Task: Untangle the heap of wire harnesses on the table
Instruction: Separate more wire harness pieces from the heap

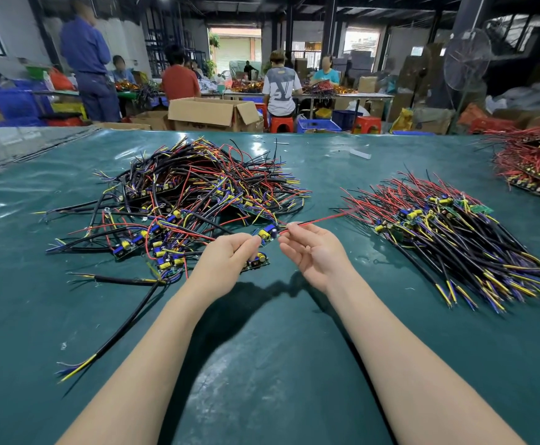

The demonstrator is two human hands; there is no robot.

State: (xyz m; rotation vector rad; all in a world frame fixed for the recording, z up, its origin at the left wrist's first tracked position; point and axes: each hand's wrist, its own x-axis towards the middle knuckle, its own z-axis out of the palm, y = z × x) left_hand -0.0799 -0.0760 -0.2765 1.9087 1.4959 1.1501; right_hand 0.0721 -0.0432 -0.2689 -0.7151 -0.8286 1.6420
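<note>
Two hands, the left hand (227, 255) and the right hand (313, 252), hold one wired board (265, 236). Three piles of such boards lie on one table (262, 364): a tangled heap (198, 194), a tidy pile (448, 236) and a red pile (532, 162). Behind stand one open cardboard box (211, 114), two red stools (281, 124), one fan (466, 59) and at least five people (280, 88).

Tangled heap (195, 194): black, red, yellow and blue wires with small boards, knotted, left-centre on green desk (262, 364).
Lifted harness (265, 236): board with yellow part, pinched by left hand (227, 255); red lead (320, 219) held straight by right hand (310, 248).
Straightened pile (448, 239): wires parallel, right of heap, apart.
</note>
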